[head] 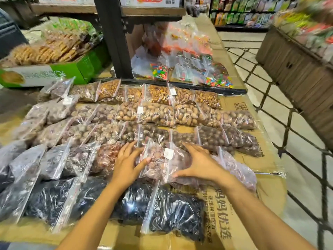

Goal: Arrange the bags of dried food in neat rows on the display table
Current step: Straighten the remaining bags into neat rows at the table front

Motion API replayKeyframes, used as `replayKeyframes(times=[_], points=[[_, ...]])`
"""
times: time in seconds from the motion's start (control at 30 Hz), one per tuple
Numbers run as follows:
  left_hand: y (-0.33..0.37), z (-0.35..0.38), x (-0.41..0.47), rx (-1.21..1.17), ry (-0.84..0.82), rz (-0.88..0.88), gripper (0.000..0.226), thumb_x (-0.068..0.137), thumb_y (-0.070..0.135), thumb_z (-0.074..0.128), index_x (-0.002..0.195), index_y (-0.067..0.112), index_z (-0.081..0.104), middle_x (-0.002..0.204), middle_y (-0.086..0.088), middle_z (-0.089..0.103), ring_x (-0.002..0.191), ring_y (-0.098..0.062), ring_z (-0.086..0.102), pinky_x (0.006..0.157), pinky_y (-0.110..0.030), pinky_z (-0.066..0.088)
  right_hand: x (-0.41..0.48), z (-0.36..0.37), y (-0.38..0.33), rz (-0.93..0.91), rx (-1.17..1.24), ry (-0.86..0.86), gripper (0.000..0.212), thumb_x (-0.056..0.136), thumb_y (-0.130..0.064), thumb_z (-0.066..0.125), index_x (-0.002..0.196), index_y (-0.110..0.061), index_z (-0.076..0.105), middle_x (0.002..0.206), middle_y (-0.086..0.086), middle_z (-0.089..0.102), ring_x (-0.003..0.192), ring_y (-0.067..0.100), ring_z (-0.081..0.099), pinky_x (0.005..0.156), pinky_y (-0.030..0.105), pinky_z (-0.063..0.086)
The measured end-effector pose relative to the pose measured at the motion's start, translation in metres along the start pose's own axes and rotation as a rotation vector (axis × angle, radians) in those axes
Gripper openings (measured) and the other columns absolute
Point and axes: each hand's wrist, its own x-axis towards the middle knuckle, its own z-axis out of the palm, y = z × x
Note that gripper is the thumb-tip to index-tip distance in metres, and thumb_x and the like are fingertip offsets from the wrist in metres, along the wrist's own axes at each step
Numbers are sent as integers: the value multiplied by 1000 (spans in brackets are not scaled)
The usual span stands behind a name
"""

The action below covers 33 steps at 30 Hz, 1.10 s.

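- Cardboard (255,159) covers the table, with shop shelves behind; bags lie in rows, pale nuts far, dark fruit near.
- Both hands are spread flat, clasping nothing — left hand (126,165) and right hand (200,163) press either side of the pinkish bag (156,159) in the fourth row.
- Thin clear plastic looks slippery and slack; the loose fill should shift — moderate weight, I judge.
- I'd grip it by the sides, low, not the zip strip.

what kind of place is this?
Most likely a grocery shop floor: a display table covered in rows of bagged nuts, some with price labels, and stocked aisle shelves behind.
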Motion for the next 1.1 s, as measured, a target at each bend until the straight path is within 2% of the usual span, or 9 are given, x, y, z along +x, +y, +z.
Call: replayKeyframes(times=[0.1, 0.2, 0.3, 0.4, 0.6, 0.77, 0.83, 0.93, 1.1], points=[[-3, 2, -1, -84, 7, -5, 53, 86, 65, 46, 131, 38, 50, 159, 11, 16, 147, -17, 6, 116, -57, 14, 15, 24, -24, 3, -138, -35, 129, 51, -80, 64, 150, -29, 0, 159, 6, 12, 146, 26, 7, 116, 45, -2], [-2, -1, -3, -77, 3, 31, 48, 90, 58, 46, 133, 35, 50, 160, 11, 12, 147, -18, 3, 117, -54, 10, 16, 35, -25, 16, -214, 16, 129, 50, -85, 59, 149, -31, -3, 158, 3, 13, 146, 24, 9, 113, 38, -4], [-7, 2, -2, 47, -52, 65, 64, 91, 65, 35, 145, 32, 33, 161, 3, 9, 147, -25, 7, 118, -52, 15, 12, 39, -20, -18, -250, 51, 135, 41, -92, 47, 150, -29, -1, 156, 4, 19, 143, 22, 15, 114, 35, -4], [-9, 1, 1, 34, -68, 8, 81, 85, 72, 35, 150, 26, 20, 159, -6, 14, 144, -31, 19, 116, -52, 24, 9, 44, -18, -30, -283, 57, 131, 46, -89, 53, 150, -30, -2, 157, 4, 17, 144, 22, 12, 112, 34, -11], [-1, -6, 17, 29, -45, 79, 80, 85, 74, 23, 144, 22, 39, 155, -5, 28, 141, -29, 28, 115, -50, 26, 9, 50, -15, -23, -285, 75, 126, 49, -90, 51, 149, -35, -3, 158, 3, 16, 145, 21, 12, 117, 37, -6], [4, -5, 16, 127, -72, 77, 78, 84, 75, 22, 144, 28, 38, 157, -2, 20, 144, -28, 17, 117, -51, 12, 9, 54, -22, 17, -227, 196, 121, 46, -100, 27, 148, -36, 12, 152, 0, 30, 140, 19, 21, 119, 36, 4], [4, -5, 15, 75, -67, 56, 61, 89, 67, 38, 135, 30, 50, 158, -1, 20, 144, -29, 15, 116, -52, 8, 9, 57, -23, 23, -215, 225, 122, 45, -101, 23, 148, -37, 14, 150, 1, 33, 139, 21, 23, 119, 40, 9], [9, -10, 14, -320, -30, -68, 19, 88, 44, 61, 95, 30, 71, 153, 7, 32, 142, -27, 23, 115, -53, 15, 7, 61, -23, 18, -187, 270, 116, 50, -98, 28, 147, -36, 17, 145, 1, 39, 136, 21, 29, 116, 40, 14], [15, -15, -4, -485, 45, -89, 30, 85, 39, 66, 59, 30, 54, 149, 13, 38, 142, -21, 24, 114, -58, 18, 5, 63, -25, 12, -214, 281, 112, 55, -94, 33, 148, -34, 17, 146, 1, 39, 136, 21, 29, 115, 39, 12]])
